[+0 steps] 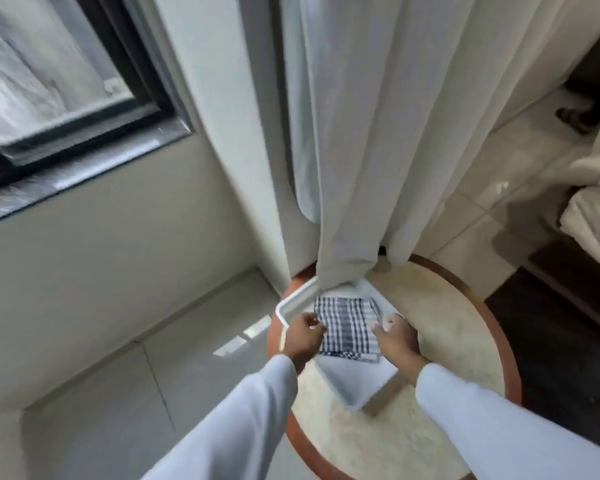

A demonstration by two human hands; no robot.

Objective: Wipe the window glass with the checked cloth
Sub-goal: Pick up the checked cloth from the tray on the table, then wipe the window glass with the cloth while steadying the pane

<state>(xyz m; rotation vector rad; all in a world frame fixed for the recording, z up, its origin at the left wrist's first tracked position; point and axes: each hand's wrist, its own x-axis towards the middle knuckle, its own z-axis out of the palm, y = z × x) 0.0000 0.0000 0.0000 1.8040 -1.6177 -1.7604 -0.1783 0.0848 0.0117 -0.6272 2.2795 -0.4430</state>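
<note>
Big pale curtain (378, 133) hung down the middle, its hem draped onto the far edge of a white tray (357, 382). The window glass (32, 74) sat upper left in a dark frame (146, 81), well apart from the hands. Round table (447, 323) with a cream top and reddish-brown rim held the tray. Both arms in white sleeves (243, 420) reached forward and down. The checked cloth (347, 327) lay folded flat in the tray, between the hands. Left hand (303, 337) was at the cloth's left edge, fingers curled in loosely; couldn't tell if they actually pinched it. Right hand (397, 336) was at the right edge, fingers bent down onto the cloth's border. No readable writing anywhere, too blurry.
</note>
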